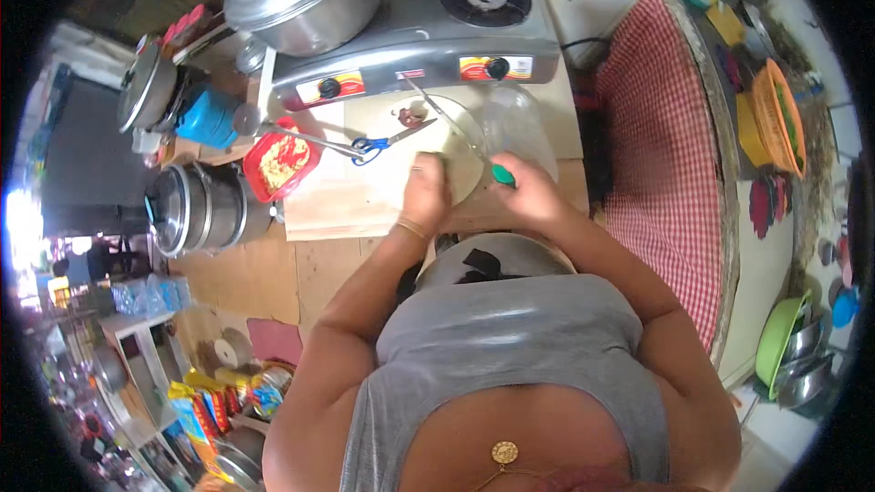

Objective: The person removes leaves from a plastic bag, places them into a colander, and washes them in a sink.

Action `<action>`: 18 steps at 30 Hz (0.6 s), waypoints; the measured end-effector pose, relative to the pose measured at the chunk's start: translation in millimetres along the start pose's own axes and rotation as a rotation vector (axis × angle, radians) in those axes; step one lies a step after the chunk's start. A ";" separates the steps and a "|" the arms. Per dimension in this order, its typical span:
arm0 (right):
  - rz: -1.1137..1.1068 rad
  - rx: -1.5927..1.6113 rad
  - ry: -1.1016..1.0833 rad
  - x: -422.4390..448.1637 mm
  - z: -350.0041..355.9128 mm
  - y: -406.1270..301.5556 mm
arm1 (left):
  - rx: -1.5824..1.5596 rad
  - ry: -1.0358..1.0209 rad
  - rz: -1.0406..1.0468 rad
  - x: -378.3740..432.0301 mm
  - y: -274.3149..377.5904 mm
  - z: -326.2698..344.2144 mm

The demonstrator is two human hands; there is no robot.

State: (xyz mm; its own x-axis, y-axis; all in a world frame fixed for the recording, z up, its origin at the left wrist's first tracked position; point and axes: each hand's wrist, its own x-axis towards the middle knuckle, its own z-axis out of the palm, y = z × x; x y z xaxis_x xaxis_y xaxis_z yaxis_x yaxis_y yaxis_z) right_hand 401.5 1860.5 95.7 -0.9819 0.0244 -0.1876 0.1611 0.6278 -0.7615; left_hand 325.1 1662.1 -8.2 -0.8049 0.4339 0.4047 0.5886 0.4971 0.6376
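Note:
My right hand (525, 188) is closed around the green handle of a kitchen knife (456, 124), its blade angled up and left over a round pale board (468, 174). My left hand (427, 191) rests over the board with fingers curled; whether something lies beneath them cannot be told. Small reddish-brown pieces (411, 116), perhaps peelings, sit near the board's far edge. Blue-handled scissors (383, 144) lie left of the blade. Beside them a long-handled metal ladle (301, 134) reaches over a red plastic container (281, 162) holding yellowish chopped food.
Beyond the board stands a two-burner gas stove (424, 34) with a large lidded pot (301, 0). A clear plastic container (516, 126) is right of the knife. Stacked metal pots (198, 208) stand at the left, and a red checkered curtain (663, 171) hangs at the right.

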 end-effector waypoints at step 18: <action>0.258 -0.014 -0.231 6.4 55.5 -16.8 | -0.262 -0.179 -0.481 -67.0 -63.1 -30.5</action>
State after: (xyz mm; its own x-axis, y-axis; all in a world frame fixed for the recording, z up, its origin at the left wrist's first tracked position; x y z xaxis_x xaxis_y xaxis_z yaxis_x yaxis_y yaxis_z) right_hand 398.1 1806.9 72.8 -0.8605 0.0083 -0.5094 0.3982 0.6346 -0.6623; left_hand 339.6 1578.7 -55.6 -0.9387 0.3367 -0.0742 0.1024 0.4776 0.8726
